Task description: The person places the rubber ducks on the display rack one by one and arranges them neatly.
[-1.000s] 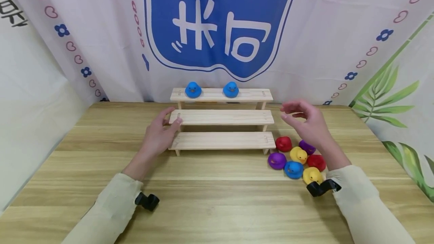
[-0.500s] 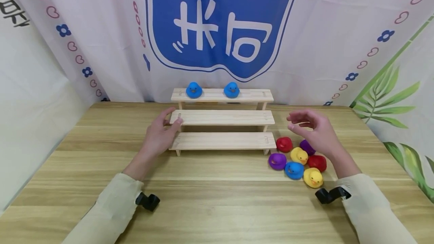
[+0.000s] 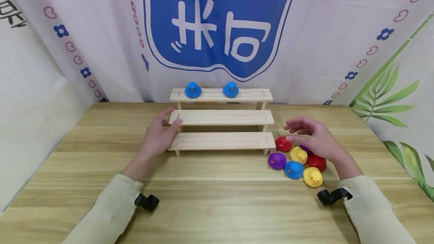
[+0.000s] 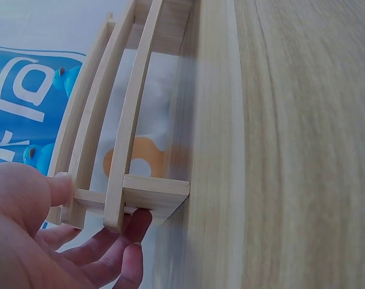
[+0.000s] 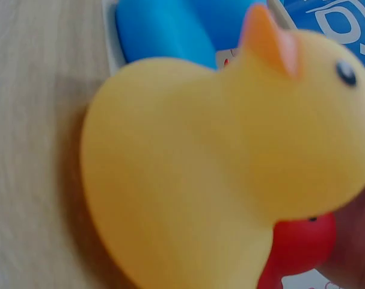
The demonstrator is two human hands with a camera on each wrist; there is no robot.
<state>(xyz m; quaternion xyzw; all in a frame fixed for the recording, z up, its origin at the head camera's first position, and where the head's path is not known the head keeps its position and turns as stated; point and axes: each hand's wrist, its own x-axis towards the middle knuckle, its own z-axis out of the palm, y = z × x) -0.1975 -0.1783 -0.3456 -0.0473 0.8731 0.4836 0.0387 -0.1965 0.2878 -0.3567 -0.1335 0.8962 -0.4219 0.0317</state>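
A pale three-tier wooden stand (image 3: pixel 222 117) is gripped at its left end by my left hand (image 3: pixel 161 131), thumb on the middle shelf and fingers bent around the side. Two blue rubber ducks (image 3: pixel 231 90) sit on the top shelf. My right hand (image 3: pixel 313 136) hovers over the far side of a duck cluster, fingers loosely curved and holding nothing. Its thumb tip overlaps a red duck (image 3: pixel 283 144) beside the stand; a purple duck (image 3: pixel 305 150) is partly hidden beneath the hand. A yellow duck (image 5: pixel 170 168) fills most of the right wrist view.
Also in the cluster are another red duck (image 3: pixel 317 162), a yellow duck (image 3: pixel 298 155), a purple duck (image 3: pixel 277 161), a blue duck (image 3: pixel 294 170) and a front yellow duck (image 3: pixel 312 177). A printed curtain (image 3: pixel 112 40) hangs behind the wooden table (image 3: pixel 210 206).
My right hand has shifted away from the stand's right side and come down toward the ducks, its fingers spreading a little. My left hand keeps its grip on the stand.
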